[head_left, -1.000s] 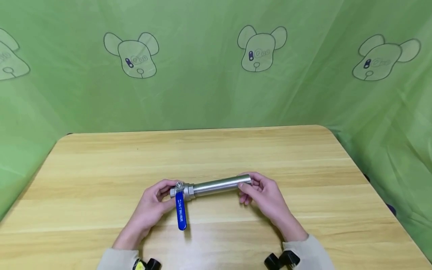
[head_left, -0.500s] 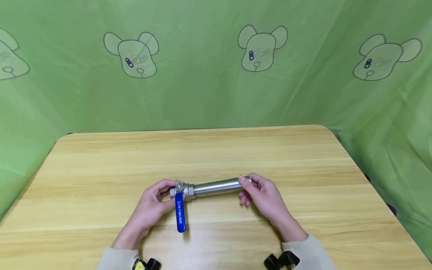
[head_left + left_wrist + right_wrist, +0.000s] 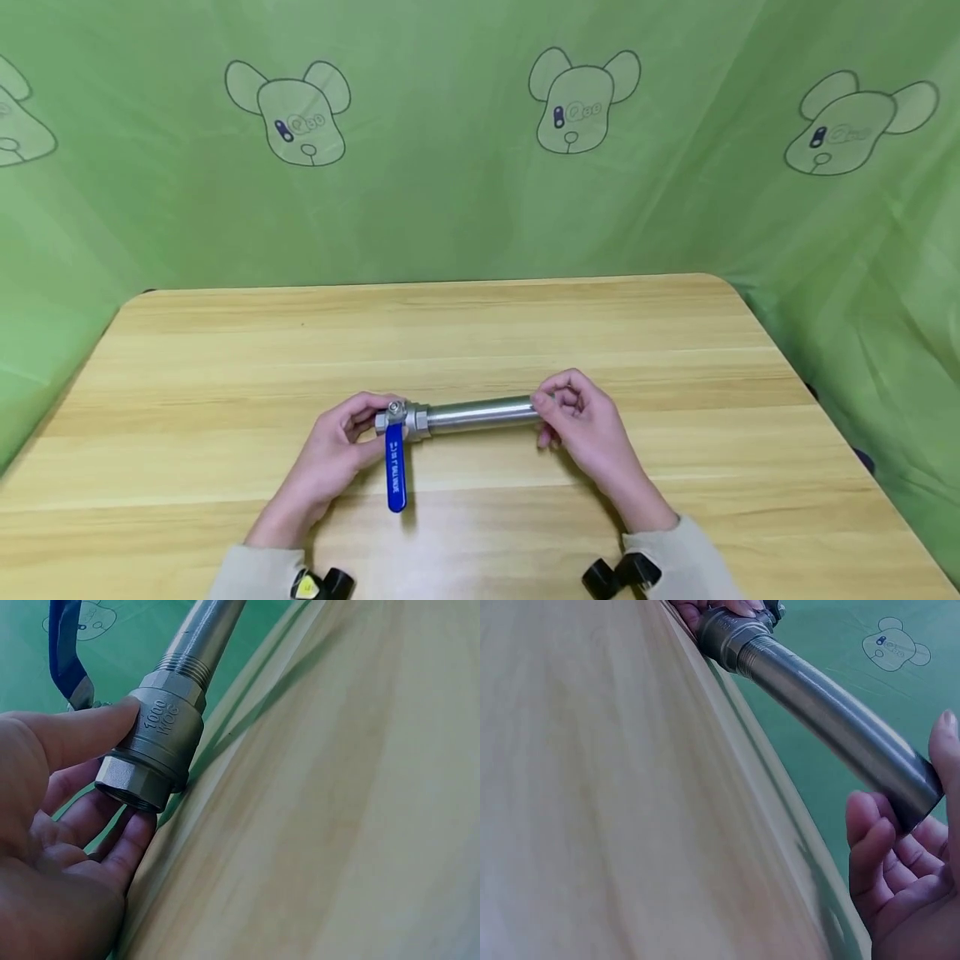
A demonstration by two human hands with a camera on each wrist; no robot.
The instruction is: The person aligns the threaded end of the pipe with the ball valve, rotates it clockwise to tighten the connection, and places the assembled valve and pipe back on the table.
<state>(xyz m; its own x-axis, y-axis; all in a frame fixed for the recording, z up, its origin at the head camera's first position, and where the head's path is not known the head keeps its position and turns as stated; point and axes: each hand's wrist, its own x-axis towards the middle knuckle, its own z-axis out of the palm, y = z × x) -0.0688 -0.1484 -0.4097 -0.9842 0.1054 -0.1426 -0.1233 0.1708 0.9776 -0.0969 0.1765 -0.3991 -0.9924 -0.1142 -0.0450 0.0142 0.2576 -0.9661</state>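
Note:
A steel ball valve with a blue lever handle is joined to a smooth metal pipe. Some thread of the pipe shows beside the valve's hex end in the left wrist view. My left hand grips the valve body, thumb on the near side and fingers behind. "1000 WOG" is stamped on the valve body. At the pipe's far right end, my right hand holds the tip between thumb and fingers. The pipe lies nearly level, and the lever points toward me.
Beneath the hands is a wood-grain table with rounded far corners. A green cloth printed with bear heads hangs behind it and along both sides. Black wrist devices sit at both sleeves.
The right thumb has moved up over the pipe's end, and the fingers have shifted around it. The pipe's right end has dipped slightly. The left hand keeps its grip on the valve.

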